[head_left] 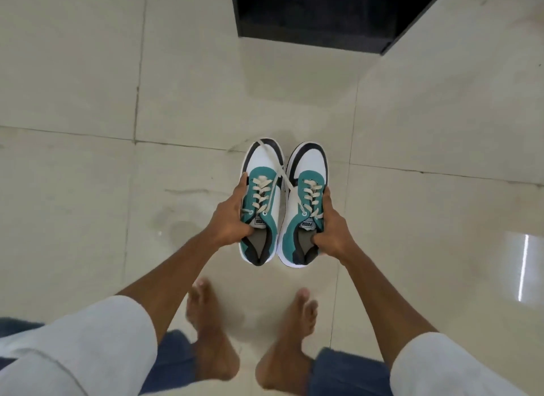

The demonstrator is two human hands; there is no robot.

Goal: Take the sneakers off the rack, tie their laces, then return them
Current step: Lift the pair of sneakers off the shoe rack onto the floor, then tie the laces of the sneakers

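Two sneakers side by side, toes forward, above the floor [88, 101]: left sneaker [260, 199] in left hand [231, 219], right sneaker [306, 202] in right hand [332, 233]. Bare feet [212, 331] below, nearer the body. Rack [323, 12] ahead

A single head-worn view looks almost straight down at the tiled floor [88, 101] from standing height. The person's bare feet [212, 336] lie near the bottom edge, and a dark opening [323, 9] lies beyond them at the top edge.
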